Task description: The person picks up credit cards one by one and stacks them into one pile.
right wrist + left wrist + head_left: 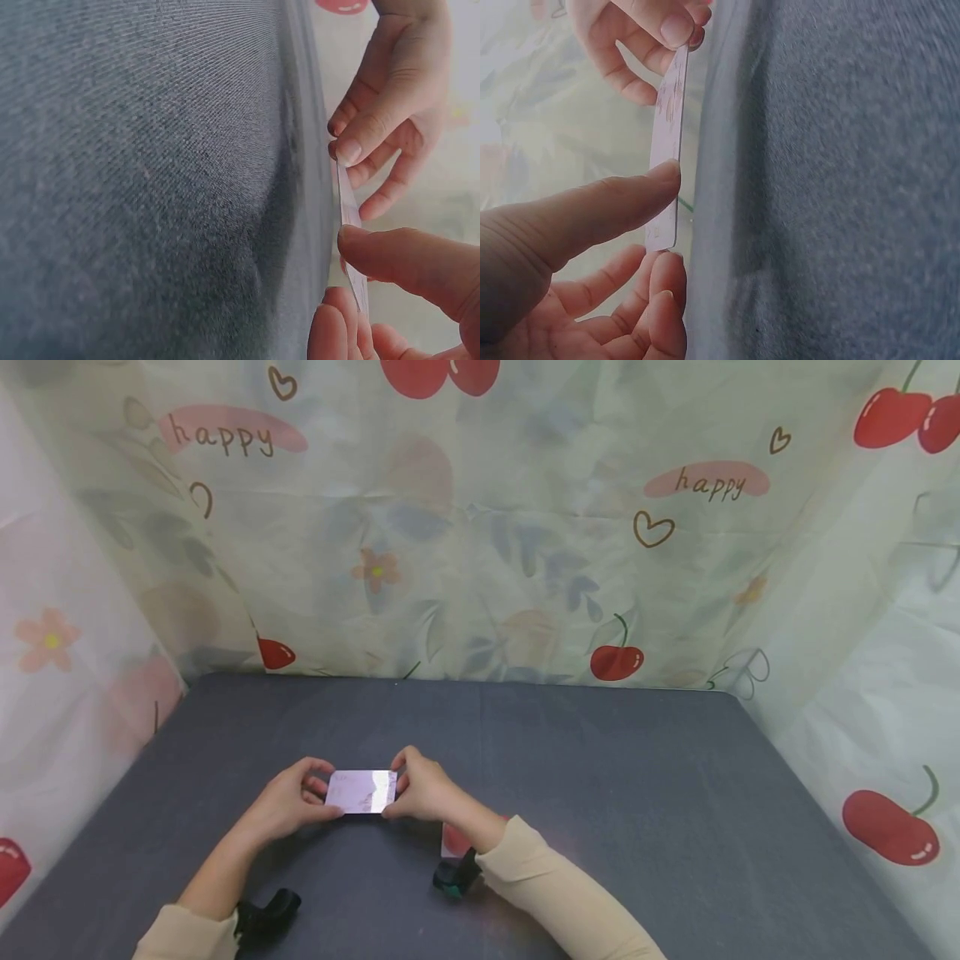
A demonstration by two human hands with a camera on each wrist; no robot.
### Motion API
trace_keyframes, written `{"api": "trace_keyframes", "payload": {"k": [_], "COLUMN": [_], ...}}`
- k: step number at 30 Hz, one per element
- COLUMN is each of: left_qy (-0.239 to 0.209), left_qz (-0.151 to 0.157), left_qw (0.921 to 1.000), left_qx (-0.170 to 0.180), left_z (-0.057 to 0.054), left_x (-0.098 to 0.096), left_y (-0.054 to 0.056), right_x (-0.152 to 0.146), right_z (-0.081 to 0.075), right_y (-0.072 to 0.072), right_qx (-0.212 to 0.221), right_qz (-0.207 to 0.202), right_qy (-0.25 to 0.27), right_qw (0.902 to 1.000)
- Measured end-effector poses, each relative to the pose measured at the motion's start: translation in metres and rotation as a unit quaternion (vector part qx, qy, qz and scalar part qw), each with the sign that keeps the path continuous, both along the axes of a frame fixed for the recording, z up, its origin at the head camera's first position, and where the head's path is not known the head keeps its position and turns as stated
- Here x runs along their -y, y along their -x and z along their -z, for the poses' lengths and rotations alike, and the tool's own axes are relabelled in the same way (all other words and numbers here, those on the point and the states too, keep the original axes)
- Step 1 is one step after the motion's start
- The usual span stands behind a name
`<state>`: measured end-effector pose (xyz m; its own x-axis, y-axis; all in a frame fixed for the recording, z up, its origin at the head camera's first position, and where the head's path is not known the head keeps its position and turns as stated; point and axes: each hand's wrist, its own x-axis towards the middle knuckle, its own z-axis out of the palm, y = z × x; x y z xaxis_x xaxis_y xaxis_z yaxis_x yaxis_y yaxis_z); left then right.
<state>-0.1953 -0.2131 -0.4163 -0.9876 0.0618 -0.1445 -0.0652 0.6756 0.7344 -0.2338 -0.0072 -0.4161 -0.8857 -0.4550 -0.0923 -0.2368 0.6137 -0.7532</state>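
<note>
A thin, glossy pale-pink card [358, 791] with faint printing is held level above the dark table, bright glare on its right half in the head view. My left hand [292, 797] pinches its left end between thumb and fingers. At the opposite end, my right hand [422, 787] grips the card the same way. In the left wrist view the card [667, 142] shows nearly edge-on, the left thumb on its face. The right wrist view also has the card [349, 217] almost edge-on between both hands.
A pink-and-red flat item [453, 842] lies on the dark table [637, 827], partly hidden under the right forearm. Black wrist cameras [268, 912] are strapped to both wrists. Patterned curtains [480, 585] surround the table at the back and sides.
</note>
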Motion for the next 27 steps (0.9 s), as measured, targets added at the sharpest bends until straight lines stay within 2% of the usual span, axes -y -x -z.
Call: {"api": "trace_keyframes", "payload": {"k": [17,27], "left_qy": [-0.05,-0.07], "left_qz": [0.017,0.041], "left_qw": [0.9986,0.9967], "left_qx": [-0.005,-0.008], "left_z": [-0.001,-0.005], "left_x": [-0.009,-0.012], "left_y": [-0.002,-0.003], "right_x": [-0.018,-0.027], "right_z": [-0.008,-0.011], "right_y": [-0.002,-0.004], "right_qx": [0.026,0.032], "right_qz": [-0.007,-0.006], "right_qy": [0.044,0.055], "right_qw": [0.9987,0.998]}}
